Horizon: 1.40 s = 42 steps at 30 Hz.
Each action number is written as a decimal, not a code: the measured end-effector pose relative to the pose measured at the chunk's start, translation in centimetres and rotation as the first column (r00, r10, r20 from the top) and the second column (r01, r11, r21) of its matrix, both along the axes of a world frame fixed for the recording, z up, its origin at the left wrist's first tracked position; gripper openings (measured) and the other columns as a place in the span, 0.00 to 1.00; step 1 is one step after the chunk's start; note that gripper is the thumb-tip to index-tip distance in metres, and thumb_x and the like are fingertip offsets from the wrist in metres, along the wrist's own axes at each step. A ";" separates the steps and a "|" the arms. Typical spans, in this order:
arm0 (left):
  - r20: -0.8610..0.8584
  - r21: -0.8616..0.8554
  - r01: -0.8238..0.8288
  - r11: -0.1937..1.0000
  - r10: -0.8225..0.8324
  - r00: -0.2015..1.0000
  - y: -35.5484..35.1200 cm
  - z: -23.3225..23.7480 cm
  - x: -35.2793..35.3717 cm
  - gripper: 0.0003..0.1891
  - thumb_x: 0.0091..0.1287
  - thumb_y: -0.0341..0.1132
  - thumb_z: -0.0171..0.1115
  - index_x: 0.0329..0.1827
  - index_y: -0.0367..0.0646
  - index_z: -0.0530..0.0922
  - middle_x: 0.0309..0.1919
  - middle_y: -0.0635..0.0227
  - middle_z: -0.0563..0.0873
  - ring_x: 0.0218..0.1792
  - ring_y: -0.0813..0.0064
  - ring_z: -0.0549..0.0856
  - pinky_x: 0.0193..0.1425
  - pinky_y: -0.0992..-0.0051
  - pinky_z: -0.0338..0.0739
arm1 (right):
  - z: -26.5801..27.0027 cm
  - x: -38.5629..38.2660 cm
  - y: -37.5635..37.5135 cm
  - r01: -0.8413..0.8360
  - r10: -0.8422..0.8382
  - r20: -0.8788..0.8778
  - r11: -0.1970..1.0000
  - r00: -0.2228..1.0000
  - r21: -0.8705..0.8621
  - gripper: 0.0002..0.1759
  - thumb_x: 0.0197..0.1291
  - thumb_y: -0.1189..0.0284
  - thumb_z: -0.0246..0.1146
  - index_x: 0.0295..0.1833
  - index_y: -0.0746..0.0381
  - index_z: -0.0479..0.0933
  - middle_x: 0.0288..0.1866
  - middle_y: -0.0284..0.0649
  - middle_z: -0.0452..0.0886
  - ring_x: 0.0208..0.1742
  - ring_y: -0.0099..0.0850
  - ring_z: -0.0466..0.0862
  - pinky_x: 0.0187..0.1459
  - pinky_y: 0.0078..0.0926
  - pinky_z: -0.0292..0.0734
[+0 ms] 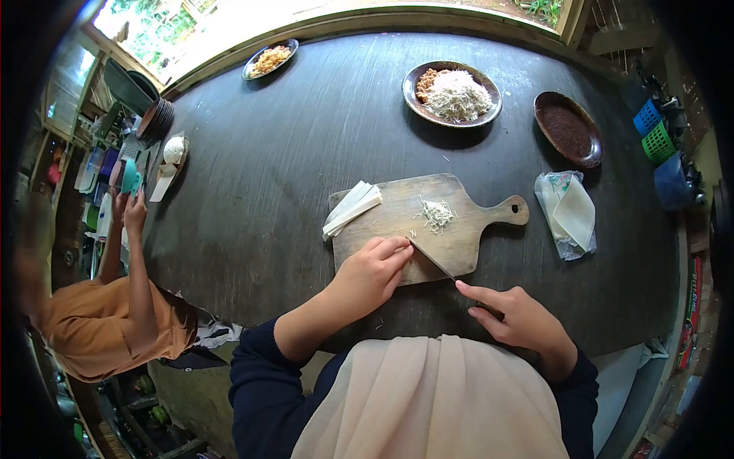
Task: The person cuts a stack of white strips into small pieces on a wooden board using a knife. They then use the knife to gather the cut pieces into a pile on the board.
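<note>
A wooden cutting board (459, 252) with a handle lies on the dark table. My right hand (511, 315) is closed around the handle of a knife (434, 258), its blade reaching over the board's near edge. Close to the blade's tip, my left hand (376, 266) rests on the board with its fingers bent together; what they hold, if anything, is hidden. White strips (353, 206) are stacked on the board's left part. A small heap of thin white shreds (436, 216) sits right of its middle.
Beyond the board stands a plate (413, 115) of white shreds and brown pieces. At right are an empty brown dish (567, 130) and a plastic bag (566, 214) with white sheets. Another plate (270, 60) stands far left. A person (115, 321) in orange holds something teal at left.
</note>
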<state>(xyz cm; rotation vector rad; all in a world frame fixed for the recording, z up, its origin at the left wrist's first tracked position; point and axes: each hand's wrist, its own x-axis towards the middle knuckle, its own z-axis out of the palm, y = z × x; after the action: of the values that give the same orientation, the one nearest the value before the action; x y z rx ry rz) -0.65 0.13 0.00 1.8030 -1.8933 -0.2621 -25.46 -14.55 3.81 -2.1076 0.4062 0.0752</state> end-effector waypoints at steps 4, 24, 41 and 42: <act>0.016 0.034 -0.027 0.999 0.027 1.000 0.1 0.0 -0.4 0.20 0.62 0.24 0.63 0.59 0.34 0.80 0.57 0.58 0.81 0.54 0.57 0.81 0.60 0.65 0.77 | -0.1 -0.1 0.1 -0.001 0.002 0.027 0.999 1.000 -0.053 0.27 0.65 0.72 0.64 0.70 0.51 0.73 0.26 0.52 0.81 0.20 0.46 0.79 0.29 0.37 0.75; -0.085 -0.104 -0.083 0.991 0.075 0.994 -0.5 -1.0 -0.4 0.14 0.63 0.22 0.63 0.52 0.34 0.83 0.50 0.57 0.84 0.49 0.57 0.84 0.56 0.65 0.80 | -0.4 -0.9 0.0 0.023 -0.019 0.086 0.999 0.996 -0.047 0.27 0.66 0.71 0.65 0.71 0.52 0.73 0.25 0.51 0.81 0.20 0.45 0.79 0.27 0.35 0.75; -0.093 -0.042 -0.082 0.996 0.077 0.993 -0.4 -0.7 -0.2 0.17 0.59 0.21 0.64 0.53 0.36 0.83 0.51 0.60 0.83 0.48 0.60 0.83 0.55 0.66 0.79 | -0.9 -0.9 0.0 0.013 -0.008 0.093 0.999 0.996 -0.052 0.27 0.66 0.71 0.64 0.71 0.52 0.73 0.24 0.49 0.81 0.19 0.43 0.80 0.27 0.34 0.75; -0.092 -0.042 -0.080 0.996 0.076 0.993 -0.4 -0.7 -0.2 0.17 0.59 0.21 0.64 0.53 0.36 0.83 0.51 0.60 0.83 0.48 0.60 0.83 0.55 0.66 0.79 | -1.0 -1.0 0.0 0.014 -0.009 0.093 0.999 0.996 -0.051 0.27 0.66 0.71 0.64 0.71 0.52 0.73 0.24 0.49 0.81 0.19 0.43 0.80 0.27 0.34 0.75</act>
<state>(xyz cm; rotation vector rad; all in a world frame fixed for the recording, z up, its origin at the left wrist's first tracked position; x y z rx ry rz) -0.86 -0.23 -0.71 1.7998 -1.7487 -0.2666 -26.43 -14.58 2.85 -2.1501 0.3683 -0.0405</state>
